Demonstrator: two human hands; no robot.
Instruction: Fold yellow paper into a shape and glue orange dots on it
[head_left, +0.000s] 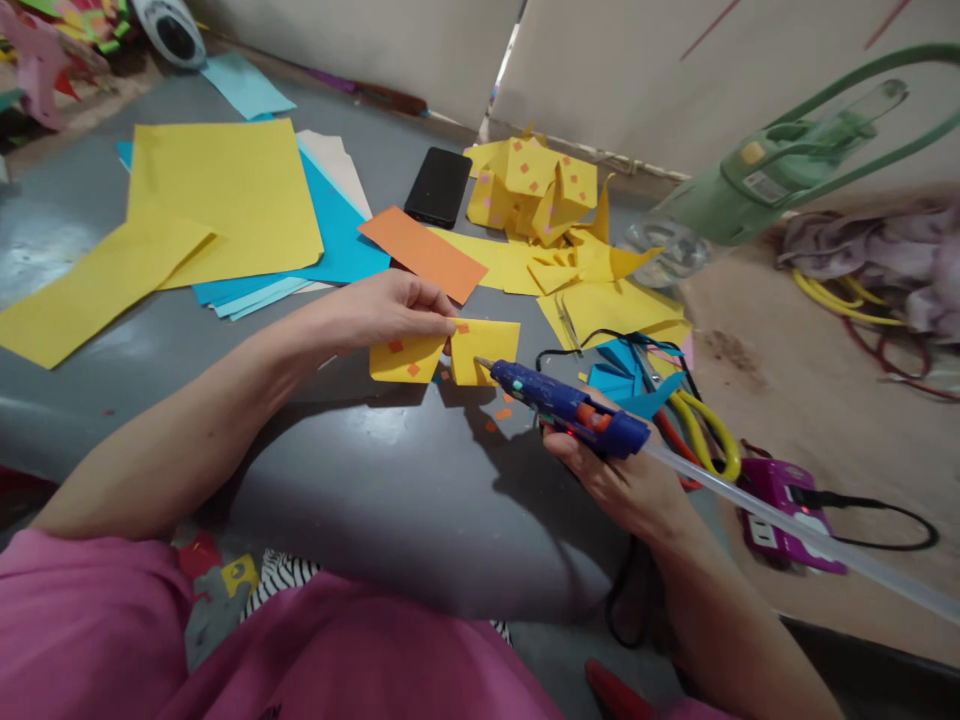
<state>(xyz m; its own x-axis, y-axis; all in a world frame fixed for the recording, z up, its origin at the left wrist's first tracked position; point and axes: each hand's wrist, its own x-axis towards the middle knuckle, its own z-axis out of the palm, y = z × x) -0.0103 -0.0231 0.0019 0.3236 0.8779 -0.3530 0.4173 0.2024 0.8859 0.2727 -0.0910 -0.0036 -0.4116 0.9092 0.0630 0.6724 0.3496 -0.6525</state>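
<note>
My left hand (390, 310) pinches a folded yellow paper piece (442, 352) dotted with small orange squares, holding it just above the grey table (375, 480). My right hand (622, 480) is closed round a blue hot glue gun (566, 405). Its nozzle points left and touches the yellow piece's lower edge. A clear glue stick (787, 525) juts out of the gun's back toward the right.
Yellow and blue paper sheets (225, 200), an orange strip (424, 252), a black phone (438, 186) and a pile of folded yellow pieces (536, 190) lie beyond. Scissors (701, 430), cables and a purple power strip (787, 510) sit right. A green fan (787, 160) stands at right.
</note>
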